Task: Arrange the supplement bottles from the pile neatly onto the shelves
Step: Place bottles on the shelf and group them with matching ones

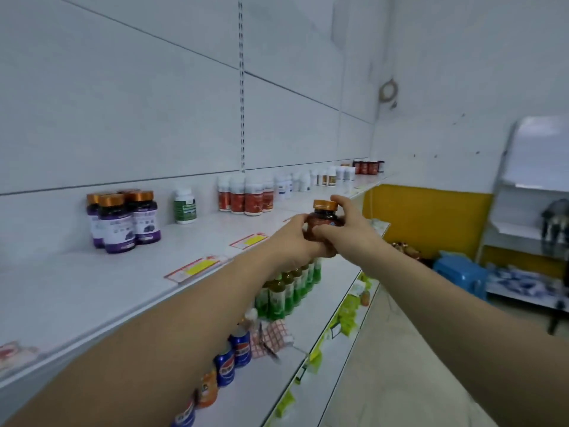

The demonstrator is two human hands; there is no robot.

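We hold amber bottle (pixel 323 218) upright at shelf (pixel 92 288) front: left hand (pixel 295 240) curled round base, right hand (pixel 349 224) gripping shoulder, presumably squaring it.

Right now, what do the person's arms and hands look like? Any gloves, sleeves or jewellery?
Both are bare. The left arm and right arm show no sleeve up to the picture's edge. The left hand and right hand wear no gloves, and no watch, bracelet or ring shows.
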